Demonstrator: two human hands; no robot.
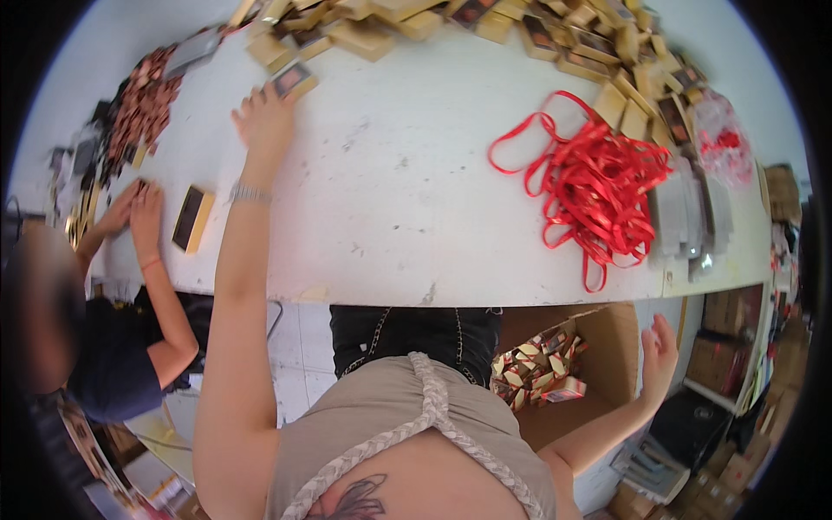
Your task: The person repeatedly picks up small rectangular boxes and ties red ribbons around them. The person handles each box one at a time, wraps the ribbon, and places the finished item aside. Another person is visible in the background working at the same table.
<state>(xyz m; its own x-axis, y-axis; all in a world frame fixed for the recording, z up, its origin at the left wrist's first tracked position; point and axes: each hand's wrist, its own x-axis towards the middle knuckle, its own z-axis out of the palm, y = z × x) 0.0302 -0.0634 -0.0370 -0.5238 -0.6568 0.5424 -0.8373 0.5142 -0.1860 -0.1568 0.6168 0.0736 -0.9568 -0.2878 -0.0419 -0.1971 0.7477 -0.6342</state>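
My left hand (268, 117) reaches over the white table, its fingertips at a small gold box with a dark window (296, 80); whether they grip it I cannot tell. My right hand (659, 354) is off the table, above the side of an open cardboard carton, with fingers partly spread and no object seen in it. Small boxes (536, 367) lie in that carton, one of them pale and red (564, 389). A tangled heap of red ribbon (601, 185) lies on the right part of the table. Many gold boxes (364, 39) are piled along the far edge.
At the left a co-worker's hands (140, 205) work at the table near a gold box with a dark window (193, 219). Copper-coloured pieces (144, 104) lie beyond them. Clear plastic sleeves (689, 208) and a plastic bag (723, 138) lie right of the ribbon. The table's near edge (403, 303) crosses before me.
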